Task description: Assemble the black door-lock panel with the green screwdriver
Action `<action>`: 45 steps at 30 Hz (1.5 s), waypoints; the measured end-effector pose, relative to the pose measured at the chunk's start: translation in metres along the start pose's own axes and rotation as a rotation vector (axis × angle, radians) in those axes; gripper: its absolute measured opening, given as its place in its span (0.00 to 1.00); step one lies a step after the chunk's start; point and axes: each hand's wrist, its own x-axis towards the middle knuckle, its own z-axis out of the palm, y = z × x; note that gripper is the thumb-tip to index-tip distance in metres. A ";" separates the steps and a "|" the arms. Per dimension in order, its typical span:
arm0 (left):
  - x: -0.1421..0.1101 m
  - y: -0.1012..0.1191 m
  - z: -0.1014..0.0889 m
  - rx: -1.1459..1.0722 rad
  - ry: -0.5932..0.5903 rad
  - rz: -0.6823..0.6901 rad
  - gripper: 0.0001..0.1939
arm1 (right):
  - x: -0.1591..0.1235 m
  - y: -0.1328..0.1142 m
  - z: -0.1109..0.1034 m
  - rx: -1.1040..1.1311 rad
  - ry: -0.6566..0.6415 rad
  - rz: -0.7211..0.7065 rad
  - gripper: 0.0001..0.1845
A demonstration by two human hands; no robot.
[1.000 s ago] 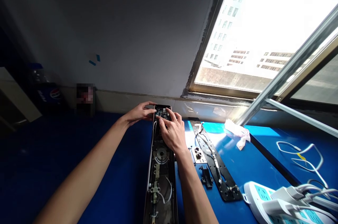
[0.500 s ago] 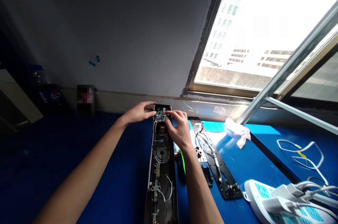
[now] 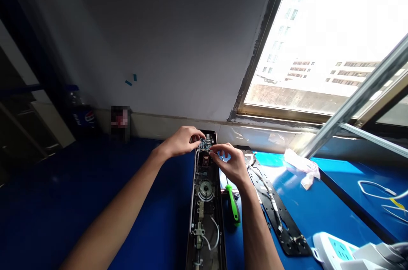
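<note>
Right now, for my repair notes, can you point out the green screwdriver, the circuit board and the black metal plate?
Green-handled screwdriver (image 3: 233,204): head view, on the handle.
Circuit board (image 3: 205,144): head view, on its exposed part between the hands.
Black metal plate (image 3: 287,232): head view, on its lower length.

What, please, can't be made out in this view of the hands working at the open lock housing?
All in the head view:
The circuit board: partly covered by the left hand and right hand, its parts too small to read.
The lock housing: lower end cut off by the bottom edge.
The power strip: cut off by the bottom edge.
The object by the wall: pixelated.
</note>
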 end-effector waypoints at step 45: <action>0.000 0.009 -0.002 0.151 -0.052 0.109 0.13 | 0.004 0.007 0.016 -0.007 -0.014 0.035 0.10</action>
